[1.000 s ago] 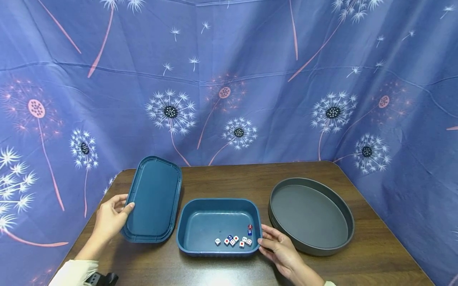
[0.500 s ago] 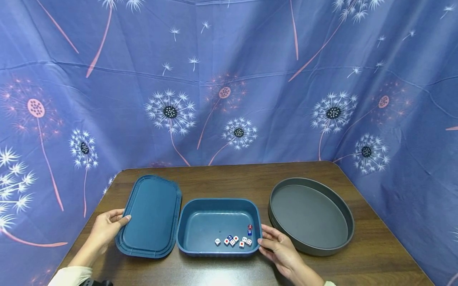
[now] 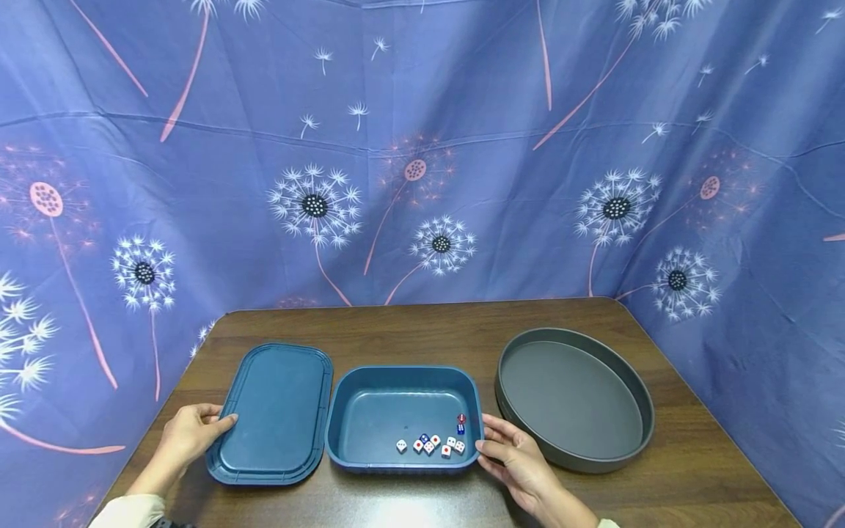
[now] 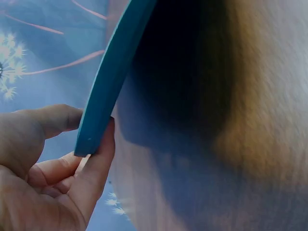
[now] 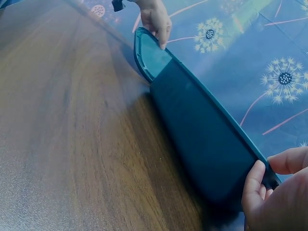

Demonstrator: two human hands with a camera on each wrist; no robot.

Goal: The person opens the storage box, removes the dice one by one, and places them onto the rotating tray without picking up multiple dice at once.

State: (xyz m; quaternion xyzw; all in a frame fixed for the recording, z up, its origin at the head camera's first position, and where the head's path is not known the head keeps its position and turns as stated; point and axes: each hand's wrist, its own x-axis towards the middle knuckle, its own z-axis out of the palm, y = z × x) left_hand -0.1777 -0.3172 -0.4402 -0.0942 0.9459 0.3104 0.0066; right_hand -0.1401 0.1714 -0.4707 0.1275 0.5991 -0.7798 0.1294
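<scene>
My left hand pinches the left edge of a flat blue lid, thumb on top and fingers beneath, as the left wrist view shows at the lid's edge. A shadow lies under the lid on that side. To its right stands a blue rectangular box with several small dice inside, mostly white, some blue and one red, gathered toward its front right. My right hand grips the right end of the box's rim, thumb and fingers on either side of the wall.
A round dark grey tray with a raised rim stands right of the box, close to my right hand. The brown wooden table ends against a blue dandelion-patterned cloth behind and at the sides.
My left hand has brought the lid down and toward me, from raised and tilted to nearly flat beside the box. My right hand, the box and the dice have stayed in place.
</scene>
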